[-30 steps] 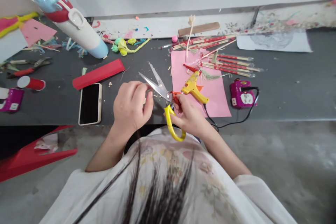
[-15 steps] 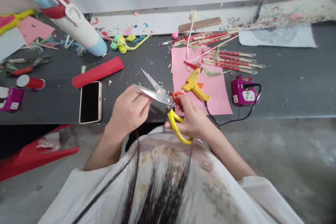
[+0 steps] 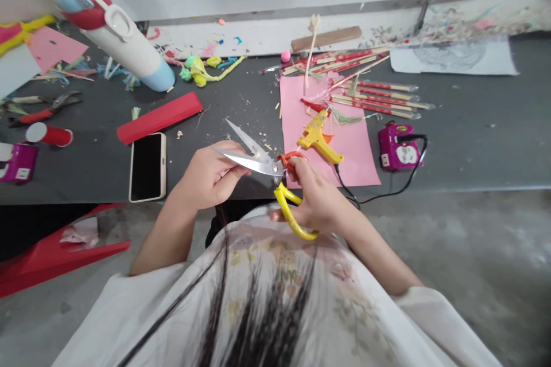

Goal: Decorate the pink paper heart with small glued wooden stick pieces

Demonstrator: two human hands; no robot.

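My right hand point(image 3: 316, 195) grips a pair of scissors point(image 3: 258, 163), its fingers in one red-orange handle and one yellow handle. The steel blades stand apart and point left, toward my left hand point(image 3: 214, 176). That hand is closed in a pinch, thumb against fingers, just below the lower blade; whatever is between the fingertips is hidden or too small to make out. Beyond my right hand a yellow hot glue gun point(image 3: 319, 139) lies on a pink sheet of paper point(image 3: 361, 160).
Left of my hands lie a phone point(image 3: 147, 167), a red folded strip point(image 3: 160, 117), a thread spool point(image 3: 50, 134) and pliers point(image 3: 47, 109). A bottle point(image 3: 124, 34) stands behind them. Red-patterned chopsticks point(image 3: 379, 97) and a purple box point(image 3: 400, 147) with a black cord are at the right.
The scissors' blades have opened slightly wider and shifted a little left. My left hand has turned slightly, and its thumb and fingertips show more plainly.
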